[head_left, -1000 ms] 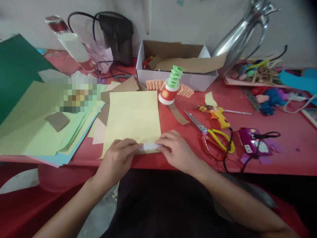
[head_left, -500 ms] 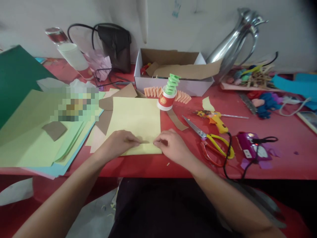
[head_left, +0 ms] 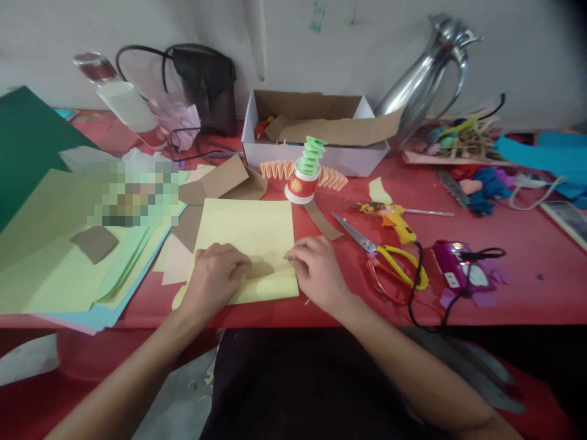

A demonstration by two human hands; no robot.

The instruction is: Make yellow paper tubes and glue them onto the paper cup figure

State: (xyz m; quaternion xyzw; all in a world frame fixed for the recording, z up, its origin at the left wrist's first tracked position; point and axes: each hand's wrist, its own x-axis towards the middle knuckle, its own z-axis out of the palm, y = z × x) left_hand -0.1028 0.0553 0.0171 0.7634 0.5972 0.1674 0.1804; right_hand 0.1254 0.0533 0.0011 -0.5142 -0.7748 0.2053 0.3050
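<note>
A pale yellow sheet of paper point(head_left: 247, 229) lies before me on the red table, its near edge turned up in a loose fold. My left hand point(head_left: 217, 272) pinches the fold near its middle, fingers closed on the paper. At the sheet's right edge, my right hand point(head_left: 318, 269) grips it between thumb and fingers. Just beyond the sheet stands a red and white paper cup point(head_left: 301, 184), with a green folded-paper strip point(head_left: 312, 156) rising from it and orange pleated strips point(head_left: 332, 178) at both sides.
Scissors point(head_left: 373, 247), a yellow glue gun point(head_left: 398, 223) and a purple power socket point(head_left: 463, 266) with a black cord lie to the right. Stacked coloured paper point(head_left: 36, 263) is at left. Behind are a white box point(head_left: 316, 159), a black bag point(head_left: 206, 88) and a metal jug point(head_left: 422, 85).
The yellow sheet has shifted toward me and its near-edge fold has grown deeper and rounder. My left hand has moved slightly left and nearer; the view has shifted a little.
</note>
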